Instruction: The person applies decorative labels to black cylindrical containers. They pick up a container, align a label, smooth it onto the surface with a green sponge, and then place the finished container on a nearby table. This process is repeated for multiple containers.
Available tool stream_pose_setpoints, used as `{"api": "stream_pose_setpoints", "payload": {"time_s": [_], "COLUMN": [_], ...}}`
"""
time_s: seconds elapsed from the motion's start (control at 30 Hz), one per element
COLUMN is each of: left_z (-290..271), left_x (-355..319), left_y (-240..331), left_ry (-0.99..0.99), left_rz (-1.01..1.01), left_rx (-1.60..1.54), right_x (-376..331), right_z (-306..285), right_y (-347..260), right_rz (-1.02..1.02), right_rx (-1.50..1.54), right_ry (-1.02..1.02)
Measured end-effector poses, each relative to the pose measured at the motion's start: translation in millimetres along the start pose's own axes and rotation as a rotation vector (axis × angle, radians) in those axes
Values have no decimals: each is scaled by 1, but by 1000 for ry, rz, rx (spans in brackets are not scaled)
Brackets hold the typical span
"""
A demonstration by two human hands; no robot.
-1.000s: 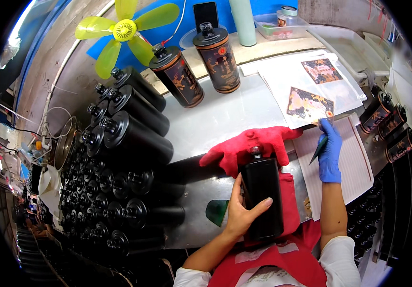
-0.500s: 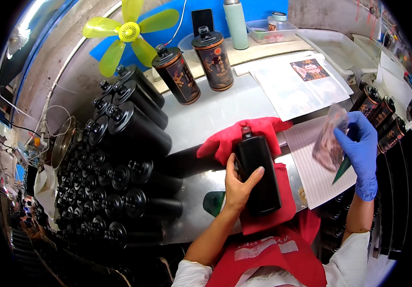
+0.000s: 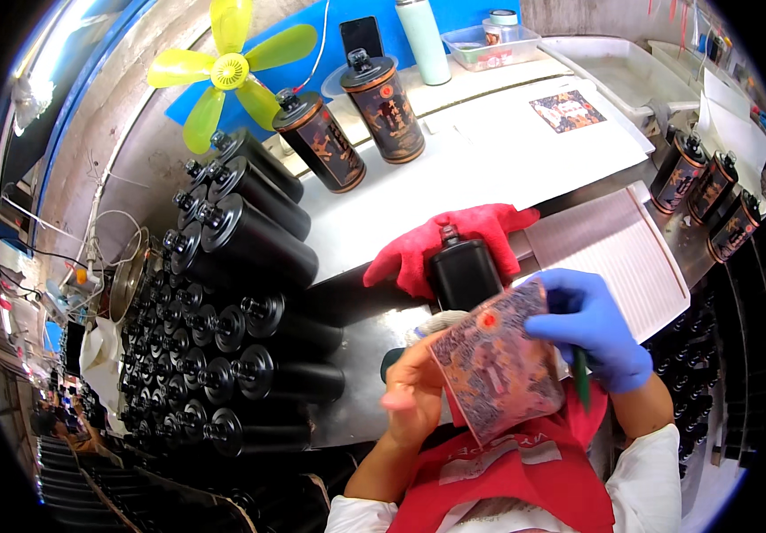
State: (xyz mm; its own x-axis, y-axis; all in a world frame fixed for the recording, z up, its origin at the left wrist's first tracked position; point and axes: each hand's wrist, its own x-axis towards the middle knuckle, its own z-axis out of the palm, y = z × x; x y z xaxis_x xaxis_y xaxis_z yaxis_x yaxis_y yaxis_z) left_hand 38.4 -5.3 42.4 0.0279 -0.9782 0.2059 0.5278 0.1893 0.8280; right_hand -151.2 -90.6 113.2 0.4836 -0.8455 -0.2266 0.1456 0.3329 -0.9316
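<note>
A patterned label film (image 3: 498, 364), purple and orange with a red dot, hangs from my right hand (image 3: 592, 333), which wears a blue glove and grips its upper right edge. A green pointed tool (image 3: 580, 380) sticks out below the same hand. At the film's left edge is my bare left hand (image 3: 418, 391), thumb held apart and blurred, other fingers partly hidden behind the film. Beyond the film a plain black bottle (image 3: 465, 274) leans on a red cloth (image 3: 401, 258), its lower part hidden.
Several plain black bottles (image 3: 259, 240) crowd the left side. Two labelled bottles (image 3: 387, 111) stand at the back near a yellow-green fan (image 3: 230, 71). White sheets (image 3: 490, 169) cover the far table. At right are a ridged white board (image 3: 632, 258) and labelled bottles (image 3: 678, 173).
My right hand has brought the film left and nearer, in front of the bottle, and the film now lies spread. My left hand has let go of the bottle and moved to the film's edge.
</note>
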Motion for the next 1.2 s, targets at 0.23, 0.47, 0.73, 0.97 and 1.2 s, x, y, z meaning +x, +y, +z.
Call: {"api": "stream_pose_setpoints", "payload": {"time_s": [0.23,0.47,0.73,0.97,1.2], "left_z": [-22,-26,-31,-40,-44], "left_x": [27,47,66,72,77], "left_y": [-19,-22,-26,-32,-35], "left_ry": [323,500,528,532,557], "left_rz": [-20,59,33,7,-5], "left_rx": [321,368,393,380,373], "right_x": [48,73,85,93,98], "right_z": [-22,-27,-28,-30,-28], "right_y": [45,55,60,63,69], "right_rz": [53,88,51,81,110], "right_rx": [-41,-33,-8,-10,8], "right_ry": [38,95,163,185,183]}}
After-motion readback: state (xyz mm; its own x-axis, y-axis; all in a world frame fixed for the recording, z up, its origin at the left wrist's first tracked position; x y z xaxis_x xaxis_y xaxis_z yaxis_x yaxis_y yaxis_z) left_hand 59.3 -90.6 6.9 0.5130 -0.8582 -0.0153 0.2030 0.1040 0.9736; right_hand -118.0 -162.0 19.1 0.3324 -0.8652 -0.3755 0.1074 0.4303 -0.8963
